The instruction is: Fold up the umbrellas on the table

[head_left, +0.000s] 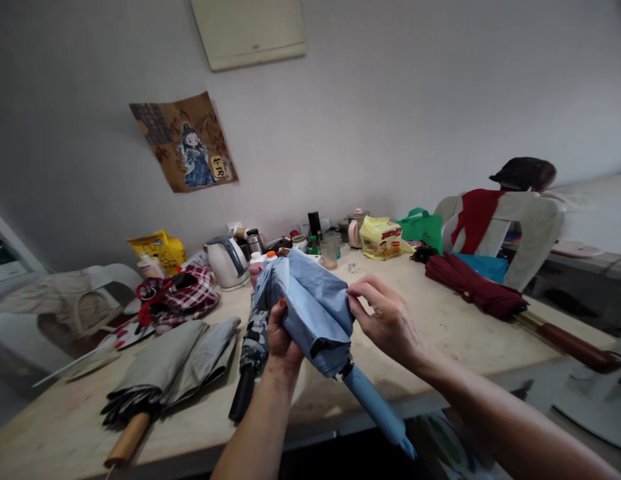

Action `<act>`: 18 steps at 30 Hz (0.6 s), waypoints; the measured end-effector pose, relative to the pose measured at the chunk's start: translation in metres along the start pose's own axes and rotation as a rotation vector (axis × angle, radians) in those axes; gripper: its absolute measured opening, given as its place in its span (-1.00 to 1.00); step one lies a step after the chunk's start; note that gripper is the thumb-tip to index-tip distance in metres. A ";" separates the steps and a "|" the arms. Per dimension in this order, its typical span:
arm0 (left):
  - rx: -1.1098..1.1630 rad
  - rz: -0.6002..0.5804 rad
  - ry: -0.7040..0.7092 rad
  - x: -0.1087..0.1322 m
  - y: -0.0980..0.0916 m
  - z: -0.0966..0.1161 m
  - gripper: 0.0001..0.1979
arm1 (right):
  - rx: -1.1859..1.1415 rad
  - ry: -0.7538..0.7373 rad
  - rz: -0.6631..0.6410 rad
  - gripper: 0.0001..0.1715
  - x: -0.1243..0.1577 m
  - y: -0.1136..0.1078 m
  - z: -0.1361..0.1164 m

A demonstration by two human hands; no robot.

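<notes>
A light blue folding umbrella (315, 300), its canopy loosely gathered, is held above the table's front edge. Its blue handle (375, 403) points down and to the right, toward me. My left hand (284, 333) is wrapped round the left side of the canopy, thumb on top. With thumb and fingertips, my right hand (385, 317) pinches the canopy's right edge. Just behind my left hand lies a folded camouflage umbrella (255, 340) with a black handle. Further left rests a grey umbrella (175, 360) with a wooden handle, its folds loose.
A dark red umbrella (475, 287) with a brown handle lies at the right, beside a chair (535, 220). Along the wall stand a white kettle (227, 261), cups, bottles and a yellow snack bag (383, 239). A plaid cloth (195, 293) lies at the left on the table (440, 347).
</notes>
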State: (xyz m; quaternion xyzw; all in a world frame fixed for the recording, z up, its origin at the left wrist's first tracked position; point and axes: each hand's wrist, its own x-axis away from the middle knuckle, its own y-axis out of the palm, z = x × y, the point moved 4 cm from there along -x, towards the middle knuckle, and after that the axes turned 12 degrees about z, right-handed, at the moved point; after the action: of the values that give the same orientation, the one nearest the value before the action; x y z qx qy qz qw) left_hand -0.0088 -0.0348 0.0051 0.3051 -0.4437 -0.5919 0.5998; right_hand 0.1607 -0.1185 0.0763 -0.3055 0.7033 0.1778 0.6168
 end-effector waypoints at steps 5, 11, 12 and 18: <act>0.024 0.012 -0.030 -0.007 -0.002 0.002 -0.88 | -0.047 -0.058 0.079 -0.83 -0.003 -0.009 -0.004; 0.052 -0.056 -0.009 -0.027 -0.014 0.017 -0.80 | -0.118 -0.088 0.199 -0.76 0.002 -0.031 0.003; 0.040 -0.050 0.015 -0.029 -0.016 0.019 -0.81 | -0.136 -0.007 0.184 -0.80 0.002 -0.031 0.007; 0.012 0.051 0.085 -0.019 -0.012 0.010 -0.89 | -0.339 0.548 -0.114 -0.31 -0.001 -0.001 0.021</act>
State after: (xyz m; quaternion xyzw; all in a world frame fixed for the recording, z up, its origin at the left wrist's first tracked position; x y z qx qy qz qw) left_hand -0.0216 -0.0159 -0.0044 0.3222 -0.4289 -0.5602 0.6312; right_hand 0.1775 -0.1057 0.0732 -0.4794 0.7851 0.1688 0.3540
